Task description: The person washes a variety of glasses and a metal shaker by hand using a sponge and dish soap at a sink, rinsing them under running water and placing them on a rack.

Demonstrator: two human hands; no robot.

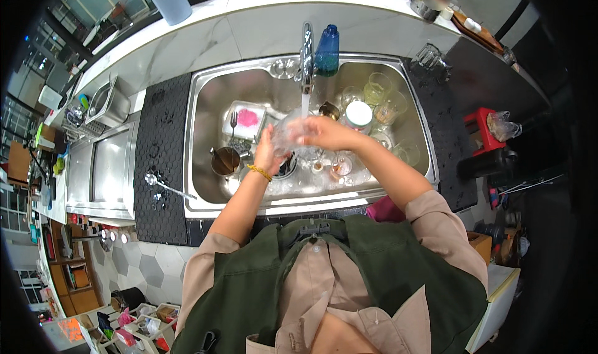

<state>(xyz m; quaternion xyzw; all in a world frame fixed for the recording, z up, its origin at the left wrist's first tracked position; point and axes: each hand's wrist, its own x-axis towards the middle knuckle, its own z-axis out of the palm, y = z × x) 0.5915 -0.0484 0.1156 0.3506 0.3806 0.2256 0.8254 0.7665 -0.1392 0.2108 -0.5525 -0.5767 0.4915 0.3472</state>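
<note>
Under the running tap (306,57), a clear cup (286,132) is between my hands, partly blurred by water and motion. My left hand (266,150) holds it from the left, and a yellow bracelet circles that wrist. My right hand (322,132) has its curled fingers on the cup's right side. Below them in the steel sink (224,85) is a round container (286,168) with dark utensils. A tray with a pink patch (246,119), a fork (233,122) and a metal cup (225,161) are at the left.
Several clear glasses (377,90) and a white-lidded jar (359,114) crowd the sink's right side. A blue bottle (327,50) stands behind the tap. A long spoon (168,186) lies on the wet black mat (161,115). A glass rack (430,57) stands at the right.
</note>
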